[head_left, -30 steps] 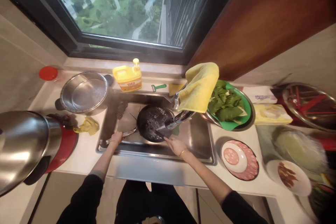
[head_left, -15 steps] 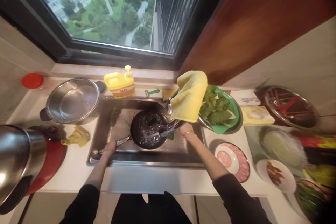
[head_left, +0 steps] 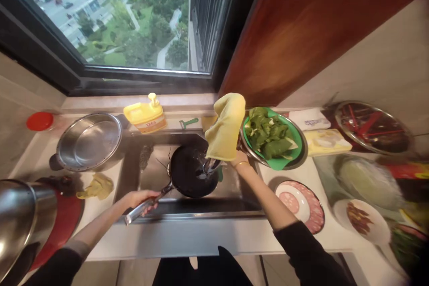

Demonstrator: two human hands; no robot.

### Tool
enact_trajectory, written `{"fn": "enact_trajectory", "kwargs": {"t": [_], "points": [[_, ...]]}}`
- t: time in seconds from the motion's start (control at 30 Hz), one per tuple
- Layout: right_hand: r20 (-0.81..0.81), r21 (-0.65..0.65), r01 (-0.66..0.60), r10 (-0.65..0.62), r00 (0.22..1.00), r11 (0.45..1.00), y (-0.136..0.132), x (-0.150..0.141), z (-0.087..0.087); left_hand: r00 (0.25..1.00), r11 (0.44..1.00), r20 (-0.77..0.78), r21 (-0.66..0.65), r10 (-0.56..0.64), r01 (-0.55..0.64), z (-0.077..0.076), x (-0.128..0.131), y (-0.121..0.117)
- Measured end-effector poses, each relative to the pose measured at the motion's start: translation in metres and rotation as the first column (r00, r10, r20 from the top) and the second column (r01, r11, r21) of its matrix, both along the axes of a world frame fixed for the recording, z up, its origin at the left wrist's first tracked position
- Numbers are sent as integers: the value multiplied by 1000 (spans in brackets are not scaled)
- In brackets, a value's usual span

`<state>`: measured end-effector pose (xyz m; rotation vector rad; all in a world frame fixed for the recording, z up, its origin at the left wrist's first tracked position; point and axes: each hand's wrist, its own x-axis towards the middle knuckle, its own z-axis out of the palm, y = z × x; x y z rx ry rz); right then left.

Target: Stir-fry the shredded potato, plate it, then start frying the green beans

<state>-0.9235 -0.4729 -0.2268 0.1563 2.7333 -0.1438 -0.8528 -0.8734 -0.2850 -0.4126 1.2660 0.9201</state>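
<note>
A black frying pan (head_left: 187, 174) is in the steel sink (head_left: 156, 167), under the tap spout (head_left: 212, 166). My left hand (head_left: 143, 199) is closed around the pan's metal handle, which slants over the sink's front edge. Over the tap hangs a yellow cloth (head_left: 226, 129). Just below and behind that cloth is my right hand (head_left: 240, 158), close to the tap; its fingers are hidden. A little water glints in the pan below the spout.
Left of the sink stand a steel steamer pot (head_left: 90, 140) and a crumpled yellow cloth (head_left: 97, 186). Behind it are a yellow pump bottle (head_left: 145, 117) and a green peeler (head_left: 189, 123). Right are leafy greens (head_left: 271, 136) in a green basket and sliced meat (head_left: 313, 208) on a plate.
My left hand and the handle have swung toward me, and the hand's grip shows more openly. Bubbling water that filled the pan has mostly gone. The right hand stays by the tap.
</note>
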Motion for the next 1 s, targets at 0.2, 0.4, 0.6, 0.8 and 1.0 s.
{"fn": "enact_trajectory", "kwargs": {"t": [0.2, 0.4, 0.6, 0.8, 1.0], "points": [[9, -47, 217, -217, 976, 975, 1, 108, 1, 552, 634, 611, 105, 567, -766, 44, 38, 70], [68, -401, 352, -356, 932, 846, -41, 206, -19, 605, 729, 532, -34, 593, -684, 100, 27, 93], [-29, -569, 254, -327, 945, 782, -57, 241, -28, 920, 897, 85, -275, 382, -346, 178, 39, 80], [-3, -621, 211, -272, 962, 755, -55, 247, -32, 936, 764, -302, -555, 182, -328, 253, 74, 78], [83, -649, 213, -210, 974, 731, -60, 248, -31, 880, 630, -469, -660, 81, -409, 295, 103, 73]]}}
